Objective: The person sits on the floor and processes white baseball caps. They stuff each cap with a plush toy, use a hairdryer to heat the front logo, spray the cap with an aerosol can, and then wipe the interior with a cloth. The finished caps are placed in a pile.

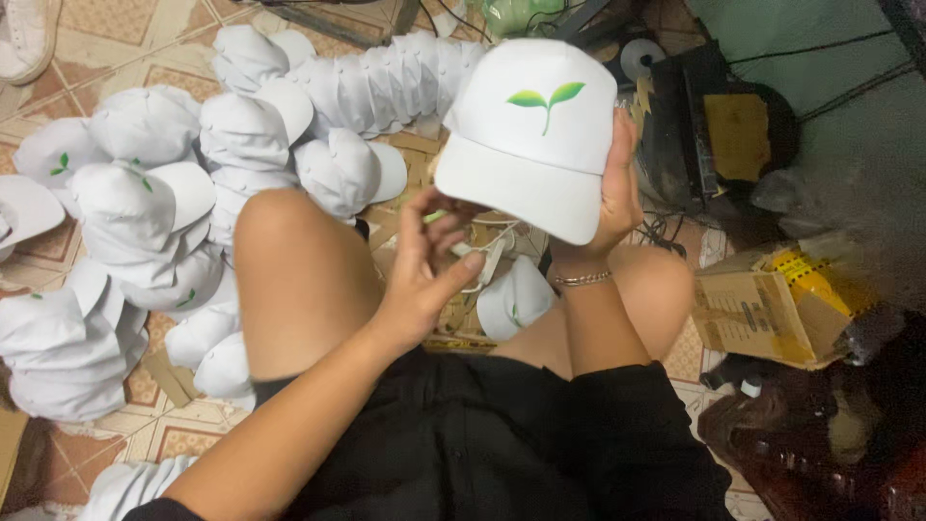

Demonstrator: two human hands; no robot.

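Observation:
A white cap (535, 130) with a green sprout mark on its front is held up in front of me, brim toward me. My right hand (619, 198) grips it from the right side and behind, a thin bracelet on that wrist. My left hand (424, 265) sits just under the brim, fingers curled near a small white strap or tag; whether it grips it is unclear. Another white cap (514, 299) lies between my knees.
Piles and a long nested row of white caps (193, 193) cover the tiled floor at left and back. A cardboard box with yellow items (772, 304) lies at right. Dark machinery and cables (694, 125) stand at the back right. A white shoe (29, 34) sits top left.

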